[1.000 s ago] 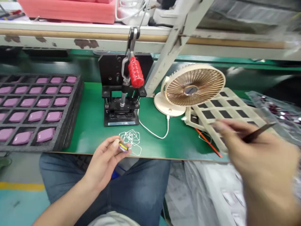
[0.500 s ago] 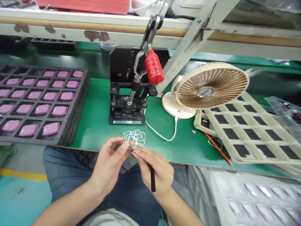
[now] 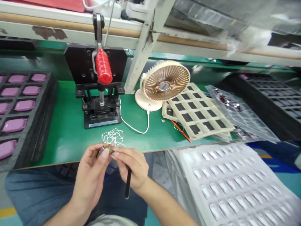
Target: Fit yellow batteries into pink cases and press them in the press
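My left hand (image 3: pixel 91 171) is closed around a small purple part (image 3: pixel 105 150) with a yellow strip, held at the front edge of the green table (image 3: pixel 68 138). My right hand (image 3: pixel 131 164) meets it from the right, fingers pinched at the part, with black tweezers (image 3: pixel 128 183) tucked in the palm and pointing down toward my lap. Just beyond the hands lies a tangle of thin white rings (image 3: pixel 113 137).
A black hand press with a red handle (image 3: pixel 98 84) stands behind the hands. Left is a dark foam tray of purple parts (image 3: pixel 21 106). A beige fan (image 3: pixel 164 83), cream grid tray (image 3: pixel 195 111), plastic bag (image 3: pixel 237 113) and blister sheets (image 3: pixel 235 185) are to the right.
My right hand came in from the far right with the tweezers and joined the left hand at the small part. The view has since swung right; both hands stay together.
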A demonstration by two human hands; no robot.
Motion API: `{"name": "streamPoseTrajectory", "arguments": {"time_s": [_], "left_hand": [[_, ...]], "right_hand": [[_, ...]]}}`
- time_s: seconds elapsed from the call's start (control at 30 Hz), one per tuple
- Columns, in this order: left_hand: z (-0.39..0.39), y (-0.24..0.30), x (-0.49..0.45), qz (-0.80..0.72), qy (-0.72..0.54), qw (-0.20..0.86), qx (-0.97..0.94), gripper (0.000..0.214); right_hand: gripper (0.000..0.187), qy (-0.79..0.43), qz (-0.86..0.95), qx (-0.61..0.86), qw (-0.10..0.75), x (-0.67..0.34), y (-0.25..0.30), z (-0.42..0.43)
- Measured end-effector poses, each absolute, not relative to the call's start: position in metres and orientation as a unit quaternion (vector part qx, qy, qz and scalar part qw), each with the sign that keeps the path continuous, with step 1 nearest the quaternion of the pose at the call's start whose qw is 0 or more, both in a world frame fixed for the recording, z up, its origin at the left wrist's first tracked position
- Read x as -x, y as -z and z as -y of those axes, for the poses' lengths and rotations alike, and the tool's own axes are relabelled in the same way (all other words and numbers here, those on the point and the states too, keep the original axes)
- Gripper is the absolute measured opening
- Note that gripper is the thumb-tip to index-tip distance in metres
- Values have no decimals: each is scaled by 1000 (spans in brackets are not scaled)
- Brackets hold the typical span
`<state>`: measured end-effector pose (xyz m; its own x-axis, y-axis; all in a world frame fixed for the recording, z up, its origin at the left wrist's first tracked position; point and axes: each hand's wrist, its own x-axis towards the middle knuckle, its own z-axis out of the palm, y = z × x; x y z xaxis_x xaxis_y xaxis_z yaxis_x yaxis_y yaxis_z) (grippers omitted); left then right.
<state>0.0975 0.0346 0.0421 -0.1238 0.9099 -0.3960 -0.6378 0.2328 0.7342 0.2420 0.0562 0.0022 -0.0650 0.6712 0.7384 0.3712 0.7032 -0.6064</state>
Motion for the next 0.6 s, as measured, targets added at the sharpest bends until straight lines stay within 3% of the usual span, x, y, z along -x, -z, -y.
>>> {"name": "streamPoseTrajectory", "arguments": {"time_s": [0.43,0.6], "left_hand": [[-36,-32,-95,-438,-641,580,-247,28],[-35,-23,-88,-403,-658,552,-315,26]], "right_hand": [[26,-117,772,364,508,-257,-13,-53],[21,-239,748,334,522,-255,-19,-57]]}}
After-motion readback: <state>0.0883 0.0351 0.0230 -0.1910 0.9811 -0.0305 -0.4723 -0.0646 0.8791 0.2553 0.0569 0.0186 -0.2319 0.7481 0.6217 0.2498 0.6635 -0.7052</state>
